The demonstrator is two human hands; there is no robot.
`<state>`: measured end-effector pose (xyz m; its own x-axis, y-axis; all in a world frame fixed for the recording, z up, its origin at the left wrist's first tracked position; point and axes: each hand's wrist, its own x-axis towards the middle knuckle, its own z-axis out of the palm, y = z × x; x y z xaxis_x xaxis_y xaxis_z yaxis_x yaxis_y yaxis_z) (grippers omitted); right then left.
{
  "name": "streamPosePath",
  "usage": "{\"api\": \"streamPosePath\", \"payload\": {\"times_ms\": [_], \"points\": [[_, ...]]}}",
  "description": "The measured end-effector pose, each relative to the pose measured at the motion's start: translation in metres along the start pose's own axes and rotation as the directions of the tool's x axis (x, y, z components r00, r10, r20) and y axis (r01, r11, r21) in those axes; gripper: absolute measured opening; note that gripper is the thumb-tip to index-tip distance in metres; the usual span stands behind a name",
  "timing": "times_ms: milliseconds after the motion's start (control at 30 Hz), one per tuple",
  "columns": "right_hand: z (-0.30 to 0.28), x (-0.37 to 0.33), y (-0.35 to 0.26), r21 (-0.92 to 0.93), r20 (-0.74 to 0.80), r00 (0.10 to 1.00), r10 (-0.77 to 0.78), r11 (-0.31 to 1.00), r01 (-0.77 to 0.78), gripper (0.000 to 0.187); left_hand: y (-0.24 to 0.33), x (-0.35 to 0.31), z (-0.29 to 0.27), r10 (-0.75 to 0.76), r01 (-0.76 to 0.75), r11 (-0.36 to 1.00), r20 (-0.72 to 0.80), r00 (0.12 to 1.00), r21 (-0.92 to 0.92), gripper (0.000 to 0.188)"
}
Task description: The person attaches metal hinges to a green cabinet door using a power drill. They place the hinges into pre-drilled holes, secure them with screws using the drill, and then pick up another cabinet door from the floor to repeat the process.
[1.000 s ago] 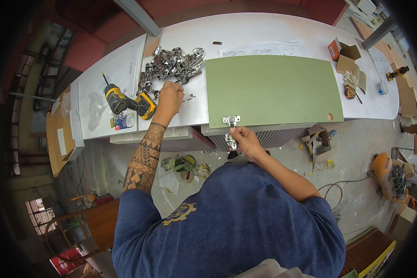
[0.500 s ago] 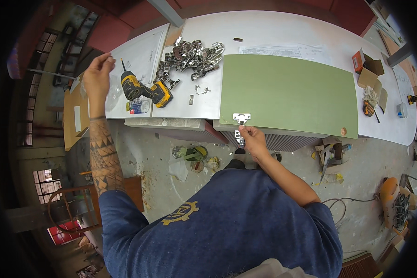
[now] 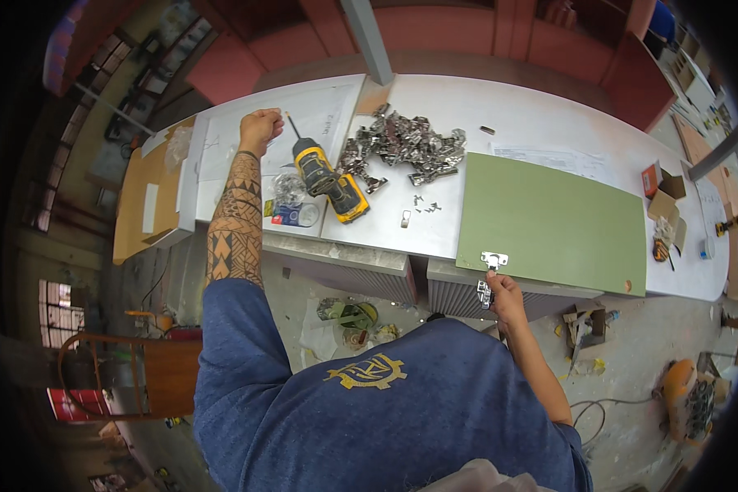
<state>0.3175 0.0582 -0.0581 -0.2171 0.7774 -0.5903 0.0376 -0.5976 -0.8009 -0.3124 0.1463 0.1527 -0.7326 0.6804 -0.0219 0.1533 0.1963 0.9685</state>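
My left hand (image 3: 260, 132) is closed in a pinch beside the bit tip of a yellow-and-black cordless drill (image 3: 320, 171); whatever is between the fingertips is too small to make out. The drill lies on the white table, held by no hand. At the near edge of a green cabinet panel (image 3: 553, 221), my right hand (image 3: 507, 298) grips a silver cabinet hinge (image 3: 485, 293). Its plate (image 3: 494, 260) rests on the panel while the arm sticks out past the edge. Left of the panel are a heap of metal hinges (image 3: 406, 143) and several loose screws (image 3: 425, 204).
A round container (image 3: 307, 215) and clear plastic sit left of the drill. Further right are an opened small box (image 3: 662, 190) and an orange-handled screwdriver (image 3: 661, 250). A grey post (image 3: 367, 41) rises behind the table. An orange machine (image 3: 682, 402) stands on the floor.
The whole view has shifted, so the table sits lower and further right. My left hand has come closer to the drill's bit tip. The right hand still holds the hinge at the panel.
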Motion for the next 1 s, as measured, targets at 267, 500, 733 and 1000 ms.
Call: {"api": "streamPosePath", "payload": {"times_ms": [267,500,733,1000], "points": [[0.020,-0.003,-0.017,-0.156,-0.089,0.996,-0.019,0.988,0.005,0.044,-0.028,0.081,-0.042,-0.162,0.196,0.976,0.288,0.944,-0.094,0.013],[0.020,-0.016,-0.029,-0.081,-0.086,0.996,0.038,0.996,-0.045,0.038,-0.005,0.066,-0.019,-0.220,0.266,0.962,0.391,0.894,-0.067,0.012],[0.006,-0.009,-0.018,0.143,0.092,0.987,0.129,0.980,-0.141,0.037,0.003,0.059,-0.015,-0.289,0.319,0.948,0.375,0.881,-0.019,0.015],[0.003,-0.004,-0.015,0.036,0.112,0.989,0.100,0.994,-0.105,0.037,-0.003,0.061,-0.022,-0.263,0.316,0.947,0.425,0.866,-0.058,0.016]]}}
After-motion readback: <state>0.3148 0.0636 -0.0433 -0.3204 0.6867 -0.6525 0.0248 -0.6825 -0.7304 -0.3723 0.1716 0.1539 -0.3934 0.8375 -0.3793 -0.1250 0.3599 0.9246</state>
